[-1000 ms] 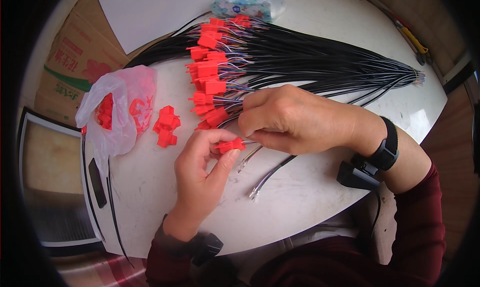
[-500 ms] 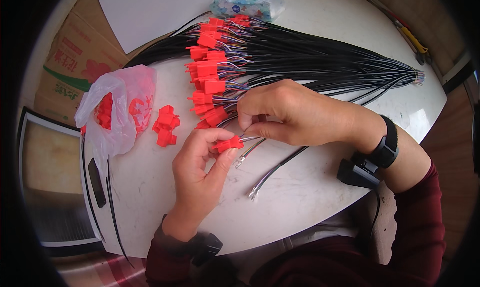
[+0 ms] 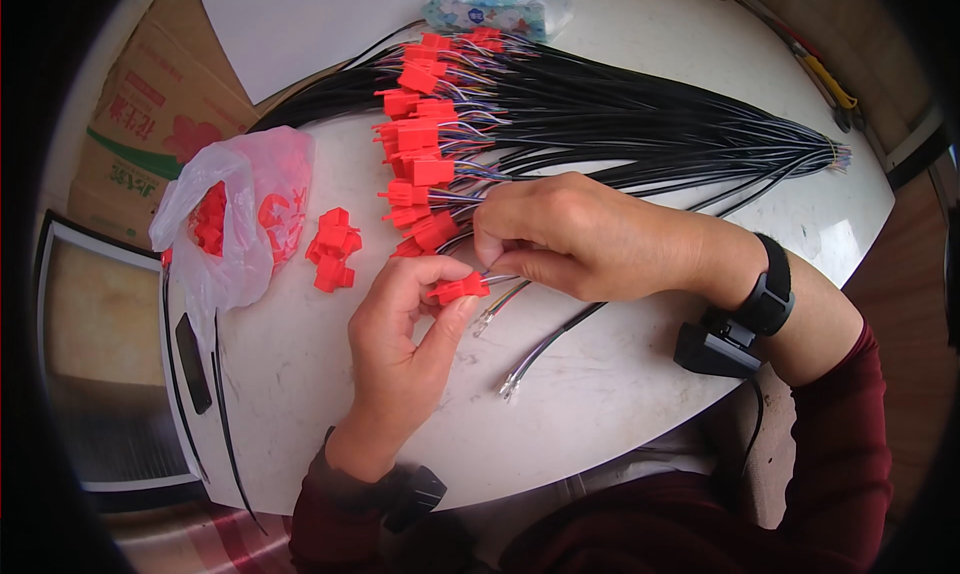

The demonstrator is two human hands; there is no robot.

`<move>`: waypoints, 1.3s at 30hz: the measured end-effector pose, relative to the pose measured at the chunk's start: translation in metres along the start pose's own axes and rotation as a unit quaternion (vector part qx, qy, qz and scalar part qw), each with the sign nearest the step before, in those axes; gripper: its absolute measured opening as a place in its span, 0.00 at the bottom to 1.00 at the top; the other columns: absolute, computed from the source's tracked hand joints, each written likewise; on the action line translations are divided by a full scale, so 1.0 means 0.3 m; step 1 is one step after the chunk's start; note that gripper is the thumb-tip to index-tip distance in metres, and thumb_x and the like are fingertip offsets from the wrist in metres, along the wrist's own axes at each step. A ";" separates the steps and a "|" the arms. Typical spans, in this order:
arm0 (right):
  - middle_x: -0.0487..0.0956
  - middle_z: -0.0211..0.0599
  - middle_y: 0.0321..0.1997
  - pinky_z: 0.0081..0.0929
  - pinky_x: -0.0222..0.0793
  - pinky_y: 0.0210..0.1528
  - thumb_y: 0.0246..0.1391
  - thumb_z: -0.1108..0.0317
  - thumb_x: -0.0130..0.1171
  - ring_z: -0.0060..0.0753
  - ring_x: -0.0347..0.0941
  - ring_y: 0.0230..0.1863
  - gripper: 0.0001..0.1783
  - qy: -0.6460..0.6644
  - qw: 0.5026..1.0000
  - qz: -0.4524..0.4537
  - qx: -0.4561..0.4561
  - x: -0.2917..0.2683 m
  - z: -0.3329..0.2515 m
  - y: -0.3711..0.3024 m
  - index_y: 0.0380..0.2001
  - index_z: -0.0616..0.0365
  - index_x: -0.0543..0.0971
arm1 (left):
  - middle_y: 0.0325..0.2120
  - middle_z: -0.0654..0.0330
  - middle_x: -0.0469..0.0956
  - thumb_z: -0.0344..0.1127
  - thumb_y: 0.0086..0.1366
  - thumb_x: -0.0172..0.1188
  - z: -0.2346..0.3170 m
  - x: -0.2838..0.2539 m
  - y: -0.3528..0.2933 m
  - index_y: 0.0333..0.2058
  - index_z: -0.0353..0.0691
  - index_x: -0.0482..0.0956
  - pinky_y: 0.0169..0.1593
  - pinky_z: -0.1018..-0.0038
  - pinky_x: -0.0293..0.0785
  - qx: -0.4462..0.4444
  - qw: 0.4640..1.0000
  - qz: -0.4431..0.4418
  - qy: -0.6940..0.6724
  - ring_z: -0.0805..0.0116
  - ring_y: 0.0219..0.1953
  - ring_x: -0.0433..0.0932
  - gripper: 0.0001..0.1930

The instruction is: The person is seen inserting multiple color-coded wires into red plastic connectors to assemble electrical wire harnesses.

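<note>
Between the thumb and fingers of my left hand (image 3: 400, 349) is a red plastic connector housing (image 3: 460, 288). My right hand (image 3: 560, 236) pinches a thin wire (image 3: 502, 278) that runs to the housing's right end; how deep it sits inside I cannot tell. Several other coloured wires with metal terminals (image 3: 486, 320) hang loose just below my right fingers. Nearer me lies another black cable with bare terminal ends (image 3: 510, 384). Beyond my hands spreads a bundle of black cables (image 3: 640, 124), many ending in red housings (image 3: 415, 134).
Left of my hands lie loose red housings (image 3: 334, 250) and a plastic bag (image 3: 240, 274) with more inside. A blue patterned soft pack (image 3: 490, 4) stands at the back. Yellow-handled cutters (image 3: 832, 82) lie at the far right. A cardboard box (image 3: 130, 144) stands beyond the table's left side.
Both hands keep their grip on the housing and wire. They have shifted only very slightly.
</note>
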State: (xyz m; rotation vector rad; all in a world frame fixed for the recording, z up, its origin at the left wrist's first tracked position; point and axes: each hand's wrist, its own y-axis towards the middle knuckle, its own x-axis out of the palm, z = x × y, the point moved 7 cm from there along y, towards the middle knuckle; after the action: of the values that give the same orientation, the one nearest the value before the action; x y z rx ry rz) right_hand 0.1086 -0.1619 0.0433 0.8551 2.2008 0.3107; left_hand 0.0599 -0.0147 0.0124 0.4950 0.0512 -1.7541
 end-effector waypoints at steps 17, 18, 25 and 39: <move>0.75 0.49 0.28 0.42 0.69 0.39 0.52 0.79 0.58 0.55 0.73 0.35 0.02 0.005 1.000 -0.003 0.000 0.007 -0.007 0.003 0.29 0.65 0.74 | 0.37 0.58 0.76 0.20 0.64 0.60 0.004 -0.008 0.000 0.43 0.30 0.75 0.41 0.77 0.75 -0.002 1.000 0.026 0.005 0.75 0.37 0.77 0.09; 0.75 0.49 0.28 0.42 0.69 0.39 0.52 0.79 0.58 0.55 0.73 0.35 0.02 0.007 1.000 -0.001 -0.005 0.008 -0.008 0.003 0.29 0.65 0.74 | 0.37 0.58 0.76 0.20 0.63 0.60 0.003 -0.008 0.000 0.43 0.30 0.75 0.41 0.77 0.75 -0.008 1.000 0.025 0.006 0.74 0.37 0.77 0.09; 0.76 0.48 0.29 0.41 0.70 0.40 0.53 0.78 0.59 0.54 0.74 0.36 0.03 0.008 1.000 -0.001 0.001 0.010 -0.006 0.000 0.29 0.65 0.74 | 0.38 0.59 0.76 0.20 0.63 0.60 0.013 -0.003 0.001 0.43 0.31 0.76 0.41 0.77 0.75 0.002 1.000 0.025 0.013 0.74 0.38 0.77 0.09; 0.77 0.30 0.30 0.22 0.69 0.38 0.62 0.76 0.56 0.18 0.71 0.34 0.03 0.136 0.978 0.002 0.159 0.011 0.084 -0.009 0.35 0.63 0.73 | 0.37 0.58 0.75 0.22 0.62 0.63 0.048 -0.080 -0.017 0.43 0.32 0.70 0.45 0.77 0.71 0.083 0.982 0.167 -0.029 0.74 0.36 0.74 0.13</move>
State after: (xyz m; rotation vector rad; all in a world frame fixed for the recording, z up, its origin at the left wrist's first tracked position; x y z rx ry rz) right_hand 0.1237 -0.1626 0.0227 1.0401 2.5482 0.0780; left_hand 0.0545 0.0045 0.0327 0.5395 -0.2093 -1.4470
